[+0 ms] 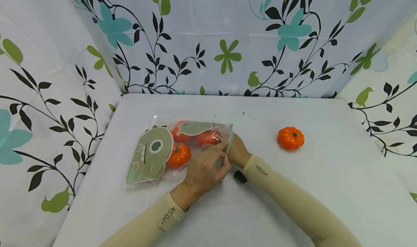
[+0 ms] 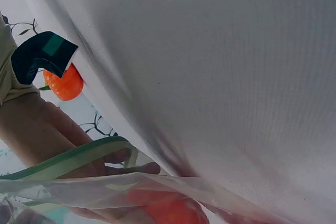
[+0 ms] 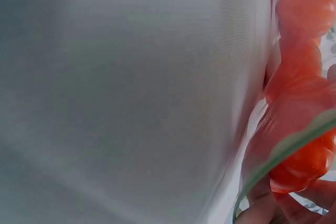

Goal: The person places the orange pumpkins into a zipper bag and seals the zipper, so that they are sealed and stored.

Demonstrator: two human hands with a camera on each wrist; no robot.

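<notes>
A clear zip bag [image 1: 150, 156] with a green cartoon dinosaur print lies on the table, several small orange pumpkins inside it. One of them, a pumpkin [image 1: 178, 155], shows at the near side beside the print. My left hand [image 1: 205, 171] pinches the green zip edge of the bag's mouth, its back turned to the head camera. Through that mouth reaches my right hand [image 1: 239, 151], fingers inside the plastic around a pumpkin [image 3: 302, 166]. The bag film and my left hand partly hide those fingers in the head view.
Another small pumpkin [image 1: 291, 138] with a green stem sits on the white-covered table [image 1: 312, 181], right of the bag. A black device [image 2: 44, 56] is on my right wrist. Leaf-patterned curtains [image 1: 195, 40] border the table's back and sides.
</notes>
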